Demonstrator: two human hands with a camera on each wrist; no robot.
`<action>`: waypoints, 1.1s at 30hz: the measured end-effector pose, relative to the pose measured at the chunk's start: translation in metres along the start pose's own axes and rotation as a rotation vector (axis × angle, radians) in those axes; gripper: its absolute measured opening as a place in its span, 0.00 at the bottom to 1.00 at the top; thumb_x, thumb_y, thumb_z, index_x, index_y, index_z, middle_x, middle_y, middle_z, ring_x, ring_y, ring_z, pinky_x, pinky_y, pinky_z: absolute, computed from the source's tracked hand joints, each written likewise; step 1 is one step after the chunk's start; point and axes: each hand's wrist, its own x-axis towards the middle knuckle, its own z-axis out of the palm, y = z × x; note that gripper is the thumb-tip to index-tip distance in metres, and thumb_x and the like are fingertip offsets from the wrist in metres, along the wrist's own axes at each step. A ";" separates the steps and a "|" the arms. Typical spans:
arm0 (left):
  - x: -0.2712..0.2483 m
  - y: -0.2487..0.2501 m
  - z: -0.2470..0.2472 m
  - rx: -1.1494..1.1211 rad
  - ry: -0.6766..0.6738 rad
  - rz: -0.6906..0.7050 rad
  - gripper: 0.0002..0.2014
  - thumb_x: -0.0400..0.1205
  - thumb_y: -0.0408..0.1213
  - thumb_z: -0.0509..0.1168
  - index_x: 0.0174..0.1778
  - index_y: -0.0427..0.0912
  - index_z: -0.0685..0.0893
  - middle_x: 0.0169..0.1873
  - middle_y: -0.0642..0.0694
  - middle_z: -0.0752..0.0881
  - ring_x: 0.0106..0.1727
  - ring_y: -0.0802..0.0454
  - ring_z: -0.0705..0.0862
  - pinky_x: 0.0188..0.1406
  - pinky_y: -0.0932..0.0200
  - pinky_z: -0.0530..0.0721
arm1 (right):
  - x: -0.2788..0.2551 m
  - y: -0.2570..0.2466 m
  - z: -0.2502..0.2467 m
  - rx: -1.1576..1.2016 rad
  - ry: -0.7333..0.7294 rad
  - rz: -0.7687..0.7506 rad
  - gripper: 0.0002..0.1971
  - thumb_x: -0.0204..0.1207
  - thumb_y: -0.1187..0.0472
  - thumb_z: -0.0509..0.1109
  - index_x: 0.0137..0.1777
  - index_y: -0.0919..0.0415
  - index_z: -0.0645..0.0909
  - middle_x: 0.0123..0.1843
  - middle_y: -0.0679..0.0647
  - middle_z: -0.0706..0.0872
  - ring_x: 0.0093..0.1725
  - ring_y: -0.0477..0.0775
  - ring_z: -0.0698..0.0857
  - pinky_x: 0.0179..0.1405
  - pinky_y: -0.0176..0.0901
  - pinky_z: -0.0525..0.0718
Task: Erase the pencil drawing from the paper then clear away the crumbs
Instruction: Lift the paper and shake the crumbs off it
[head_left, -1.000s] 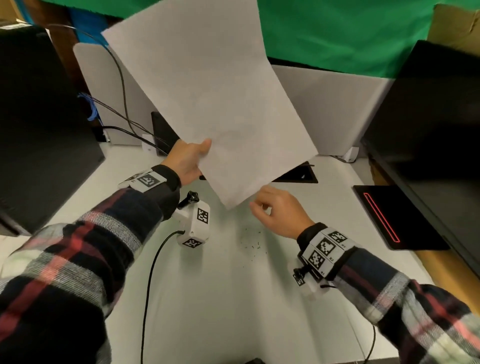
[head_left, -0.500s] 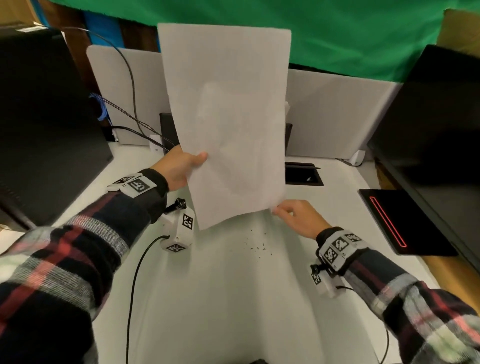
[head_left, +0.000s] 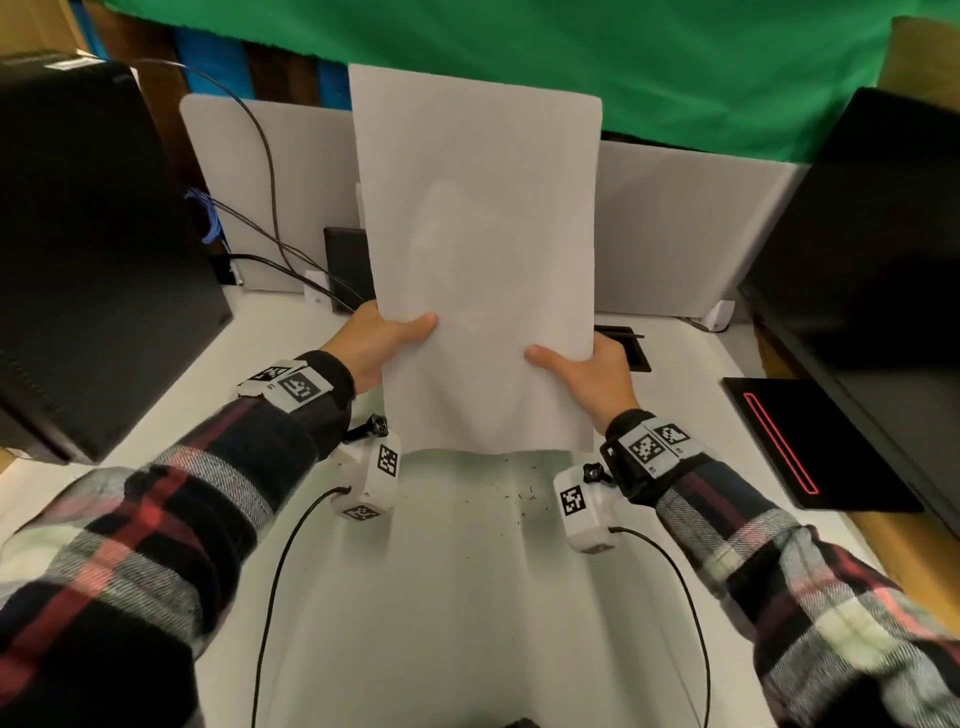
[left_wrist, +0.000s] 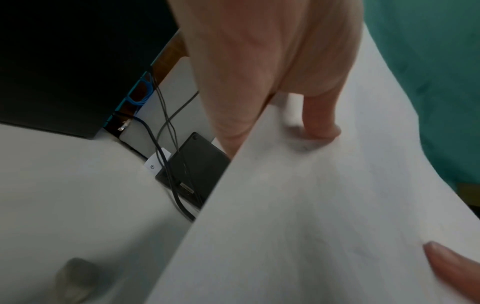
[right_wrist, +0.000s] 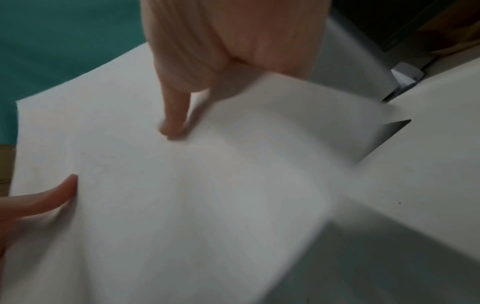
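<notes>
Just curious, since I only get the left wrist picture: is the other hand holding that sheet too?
Observer: Yes, the right hand pinches the paper at its right edge, thumb in front.
Operator: Any eraser crumbs about?
Observer: Dark crumbs lie scattered on the white table, below the paper's lower edge.
Operator: Is the sheet upright?
Observer: Yes, held upright off the table; the left hand grips its left edge.

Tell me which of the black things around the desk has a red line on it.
The flat black slab on the desk, right of the right hand; the others are plain black.
</notes>
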 end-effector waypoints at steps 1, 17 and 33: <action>-0.001 -0.001 0.003 0.022 -0.002 0.008 0.19 0.81 0.32 0.65 0.69 0.39 0.75 0.63 0.41 0.82 0.62 0.42 0.81 0.66 0.42 0.77 | 0.002 0.001 0.000 -0.001 0.016 0.001 0.16 0.65 0.62 0.80 0.53 0.60 0.83 0.49 0.50 0.87 0.49 0.49 0.86 0.52 0.44 0.85; 0.007 0.009 -0.003 0.094 0.244 0.106 0.20 0.81 0.32 0.65 0.70 0.35 0.74 0.66 0.40 0.79 0.66 0.44 0.78 0.66 0.50 0.75 | -0.006 0.018 -0.014 -0.191 -0.354 0.013 0.23 0.71 0.80 0.64 0.65 0.65 0.75 0.60 0.59 0.84 0.53 0.50 0.84 0.46 0.29 0.81; 0.006 -0.007 0.018 0.027 0.300 0.185 0.22 0.72 0.32 0.75 0.62 0.39 0.80 0.53 0.47 0.84 0.53 0.51 0.82 0.53 0.57 0.81 | -0.001 -0.013 0.000 0.051 -0.110 -0.075 0.13 0.74 0.64 0.72 0.58 0.57 0.81 0.54 0.51 0.85 0.50 0.45 0.85 0.53 0.36 0.82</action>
